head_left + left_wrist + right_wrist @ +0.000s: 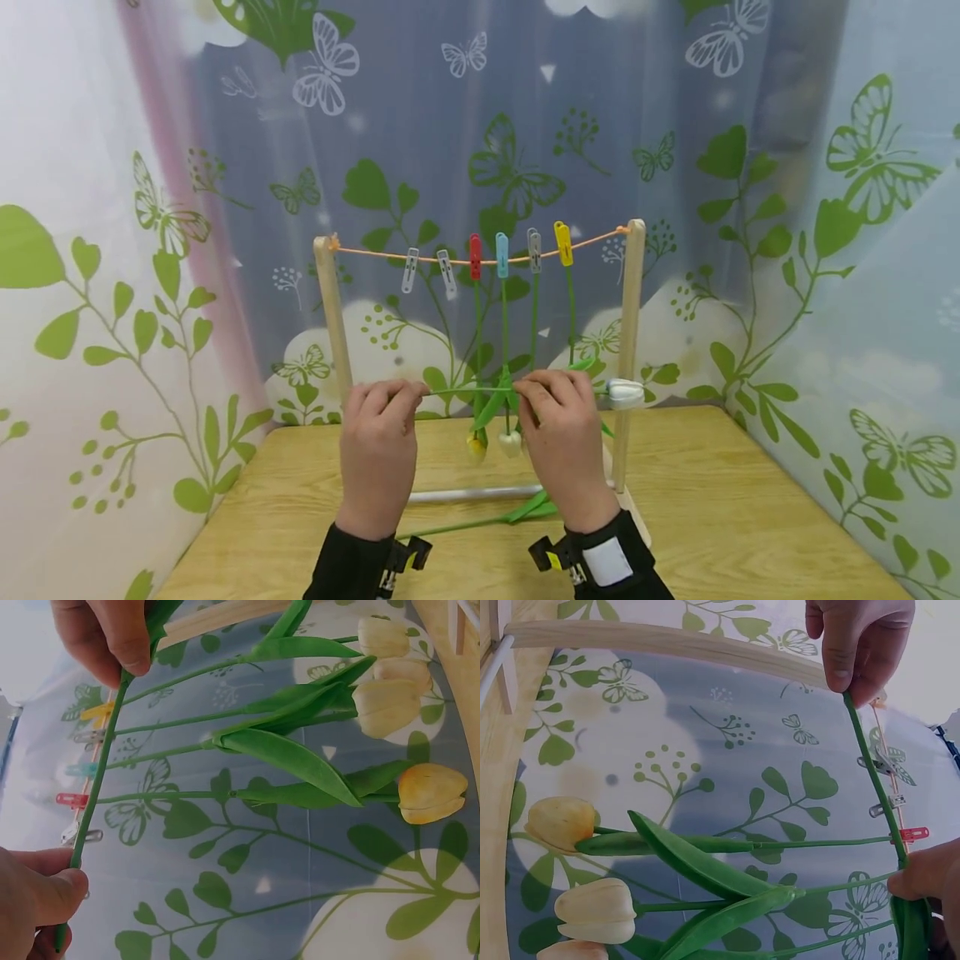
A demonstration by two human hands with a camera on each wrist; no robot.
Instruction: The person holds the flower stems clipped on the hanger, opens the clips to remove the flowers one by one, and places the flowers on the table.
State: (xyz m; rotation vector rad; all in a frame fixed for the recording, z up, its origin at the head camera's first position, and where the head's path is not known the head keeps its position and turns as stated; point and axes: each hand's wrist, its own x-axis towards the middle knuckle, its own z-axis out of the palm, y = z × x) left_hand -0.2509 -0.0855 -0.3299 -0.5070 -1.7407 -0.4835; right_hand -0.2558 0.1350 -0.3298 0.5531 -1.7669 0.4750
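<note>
Both hands hold an artificial white tulip (625,393) level in front of a clothesline rack, its flower pointing right. My left hand (378,458) pinches the stem (91,795) close to its bare end. My right hand (566,442) grips it around the green leaves; part of those leaves is hidden by the fingers. Behind the hands, several tulips hang flower-down from clothespins, among them a yellow tulip (433,793) and a white tulip (596,911). A red clothespin (476,257), a light blue clothespin (502,255), a grey clothespin (535,251) and a yellow clothespin (564,243) grip their stems.
Two pale clothespins, one (410,271) left of the other (447,274), hang on the orange cord (367,251) without flowers. Wooden posts (632,333) hold the cord. Under the hands, another green stem (450,527) with leaves lies on the wooden table (247,517), near a white bar (476,494).
</note>
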